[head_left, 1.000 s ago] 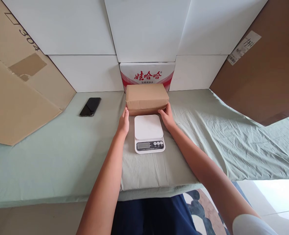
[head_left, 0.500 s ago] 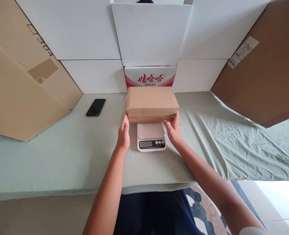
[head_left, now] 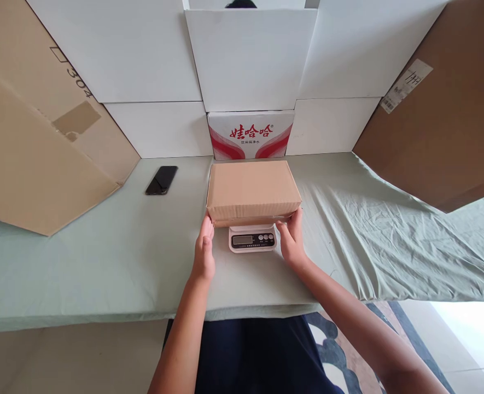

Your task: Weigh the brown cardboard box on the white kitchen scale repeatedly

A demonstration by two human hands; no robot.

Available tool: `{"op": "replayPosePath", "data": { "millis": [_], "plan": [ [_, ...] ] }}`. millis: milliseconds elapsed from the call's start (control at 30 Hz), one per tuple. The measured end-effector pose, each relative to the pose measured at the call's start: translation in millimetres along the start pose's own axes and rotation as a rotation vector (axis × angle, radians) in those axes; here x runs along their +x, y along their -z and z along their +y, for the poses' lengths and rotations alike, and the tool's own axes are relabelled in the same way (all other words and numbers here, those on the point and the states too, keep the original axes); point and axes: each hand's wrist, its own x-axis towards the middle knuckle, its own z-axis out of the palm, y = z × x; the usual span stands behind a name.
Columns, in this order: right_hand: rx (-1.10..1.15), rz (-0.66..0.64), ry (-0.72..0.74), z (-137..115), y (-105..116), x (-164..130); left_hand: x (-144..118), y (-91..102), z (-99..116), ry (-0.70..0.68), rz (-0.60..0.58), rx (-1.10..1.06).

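Note:
A brown cardboard box (head_left: 252, 186) is held between my two hands, level, over the white kitchen scale (head_left: 253, 246). My left hand (head_left: 204, 249) grips the box's near left corner, thumb on the near side. At the near right corner my right hand (head_left: 292, 238) has hold of it, with the thumb against the front face. The box hides most of the scale's weighing plate; I cannot tell whether it rests on it. The scale's small display and buttons show in front of the box, and no digits can be read.
A black phone (head_left: 162, 180) lies on the green cloth (head_left: 102, 257) to the left. Behind the box stands a white and red carton (head_left: 250, 137) against white panels (head_left: 250, 60). Large brown cardboard sheets (head_left: 73, 158) flank the table on the left and right.
Both hands have brought the box nearer to me and lower, so it covers more of the scale's plate. More of the red and white carton behind now shows.

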Motion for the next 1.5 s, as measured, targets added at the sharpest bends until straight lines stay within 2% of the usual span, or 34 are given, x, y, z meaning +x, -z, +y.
{"op": "replayPosePath", "data": {
  "millis": [1067, 1267, 1500],
  "plan": [
    [0.002, 0.035, -0.023, -4.9, 1.7, 1.6, 0.9, -0.4, -5.1, -0.072, -0.025, -0.027],
    [0.091, 0.102, -0.083, -2.6, 5.1, 4.9, 0.8, -0.6, -4.6, -0.1, -0.012, -0.036],
    [0.271, 0.309, -0.234, 9.2, 15.0, 19.2, 5.0, -0.9, -7.3, -0.126, 0.002, -0.056]
  ]
}}
